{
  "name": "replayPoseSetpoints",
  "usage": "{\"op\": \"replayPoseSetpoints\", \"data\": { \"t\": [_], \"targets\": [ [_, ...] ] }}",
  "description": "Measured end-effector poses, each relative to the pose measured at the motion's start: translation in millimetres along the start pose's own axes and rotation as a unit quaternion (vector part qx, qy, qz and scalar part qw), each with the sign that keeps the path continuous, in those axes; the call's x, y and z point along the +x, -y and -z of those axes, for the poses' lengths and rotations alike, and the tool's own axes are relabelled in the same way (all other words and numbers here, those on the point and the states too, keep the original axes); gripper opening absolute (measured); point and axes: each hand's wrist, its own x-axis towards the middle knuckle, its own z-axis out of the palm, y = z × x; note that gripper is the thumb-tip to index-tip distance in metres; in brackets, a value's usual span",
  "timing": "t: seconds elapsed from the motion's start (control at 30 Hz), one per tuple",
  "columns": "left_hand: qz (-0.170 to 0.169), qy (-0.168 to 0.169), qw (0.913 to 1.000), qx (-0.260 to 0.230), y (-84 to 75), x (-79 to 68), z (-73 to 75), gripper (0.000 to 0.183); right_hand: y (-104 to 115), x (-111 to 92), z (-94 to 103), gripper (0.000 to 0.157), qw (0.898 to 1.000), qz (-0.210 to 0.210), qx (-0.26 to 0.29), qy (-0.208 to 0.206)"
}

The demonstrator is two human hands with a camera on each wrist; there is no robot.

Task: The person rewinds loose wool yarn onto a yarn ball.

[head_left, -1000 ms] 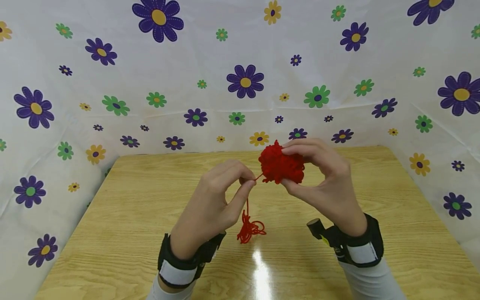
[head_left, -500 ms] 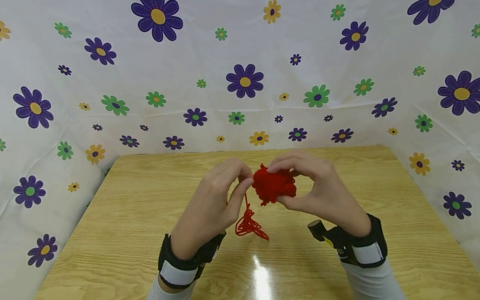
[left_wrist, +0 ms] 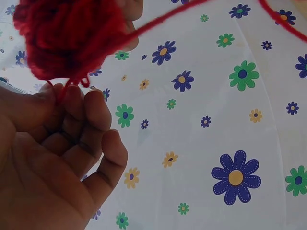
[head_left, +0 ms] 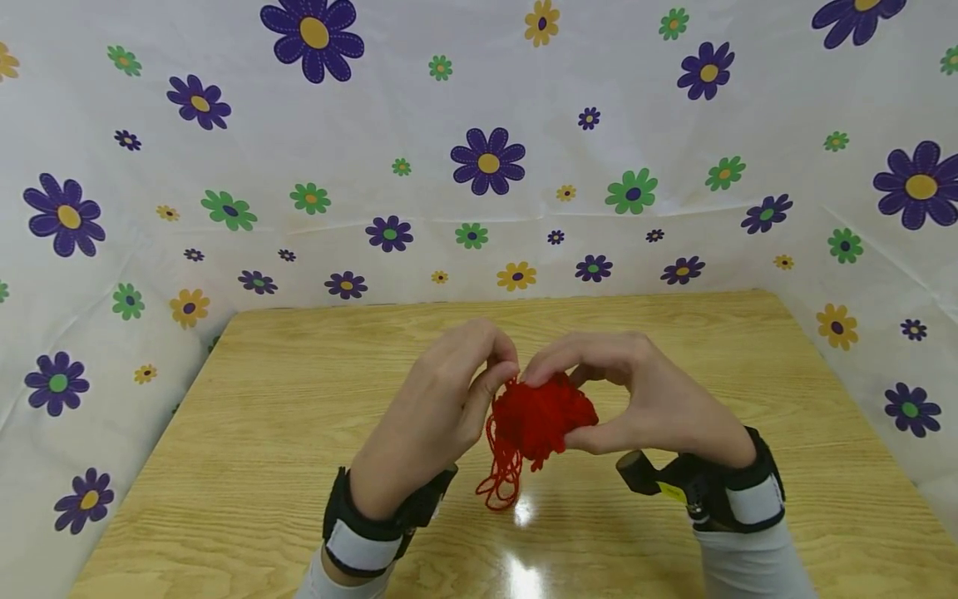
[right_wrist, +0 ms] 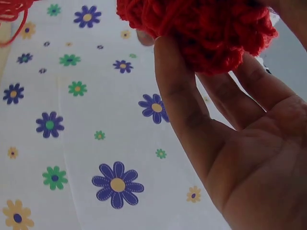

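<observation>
A bundle of red yarn (head_left: 542,416) is gripped by my right hand (head_left: 636,391), with the thumb below and the fingers over its top. In the right wrist view, looped strands of the yarn (right_wrist: 211,33) bulge out past the fingers. My left hand (head_left: 441,399) pinches a thin strand at the bundle's left edge. The left wrist view has small loops of yarn (left_wrist: 76,81) at the thumb and fingertips of the left hand (left_wrist: 62,124), just under the bundle. A loose tangle of yarn (head_left: 500,487) hangs down between the hands.
Beneath the hands lies a wooden table (head_left: 284,399). A white cloth (head_left: 389,91) with purple, green and yellow flowers rises behind and at both sides. Each wrist wears a black strap, and a small dark cylinder (head_left: 638,472) juts from the right strap (head_left: 737,487).
My right hand has brought the yarn bundle down and toward the left hand, turning it. The left hand has shifted slightly right. The hanging tangle now lies close beside the bundle.
</observation>
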Motion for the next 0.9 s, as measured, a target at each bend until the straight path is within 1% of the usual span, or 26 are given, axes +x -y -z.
{"op": "replayPoseSetpoints", "data": {
  "t": [0.07,0.27,0.37,0.5,0.67,0.9],
  "targets": [
    [-0.003,0.001,0.9999,-0.01,0.1,-0.2,-0.3,0.018,0.8,-0.7,0.6,0.052,1.0,0.014,0.022,0.006],
    [-0.007,0.005,0.9987,-0.05,-0.1,-0.5,-0.6,0.008,0.1,-2.4,2.7,0.059,0.996,0.056,0.074,0.011],
    [-0.005,0.004,0.9981,-0.061,-0.8,-0.4,-0.7,0.009,-1.2,-2.6,2.7,0.059,0.993,0.067,0.099,0.012],
    [-0.007,-0.002,0.9978,-0.065,-1.3,0.6,-0.7,0.016,-1.5,-2.9,2.6,0.054,0.99,0.077,0.121,0.007],
    [-0.023,-0.016,0.9971,-0.071,0.5,2.0,-2.1,0.017,-0.2,-2.9,2.1,0.048,0.987,0.086,0.138,-0.014],
    [-0.046,-0.034,0.9946,-0.087,3.8,3.5,-5.7,0.017,-0.4,-2.1,0.0,0.043,0.98,0.105,0.156,-0.06]
  ]
}}
